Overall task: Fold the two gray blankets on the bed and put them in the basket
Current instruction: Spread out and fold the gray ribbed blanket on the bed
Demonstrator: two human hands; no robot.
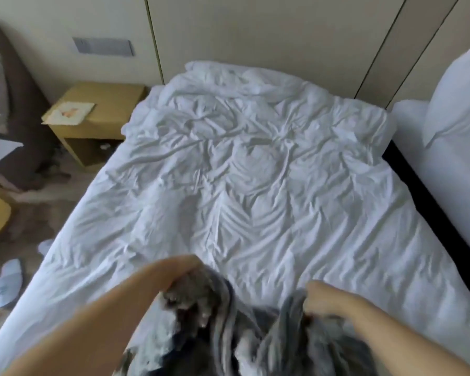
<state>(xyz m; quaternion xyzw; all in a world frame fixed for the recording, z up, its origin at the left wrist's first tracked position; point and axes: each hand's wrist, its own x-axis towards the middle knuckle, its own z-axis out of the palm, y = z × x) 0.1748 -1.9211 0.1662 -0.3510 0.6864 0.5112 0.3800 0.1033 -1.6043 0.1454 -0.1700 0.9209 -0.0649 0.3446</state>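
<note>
A gray fluffy blanket hangs bunched between my two hands at the near edge of the bed. My left hand grips one upper edge of it, fingers curled over the fabric. My right hand pinches another part of the gray blanket further right. The picture is blurred, so I cannot tell whether this is one blanket or two. No basket is in view.
The bed carries a rumpled white duvet. A wooden nightstand stands at its far left, with a brown chair beyond. White slippers lie on the floor at left. A second white bed is at right.
</note>
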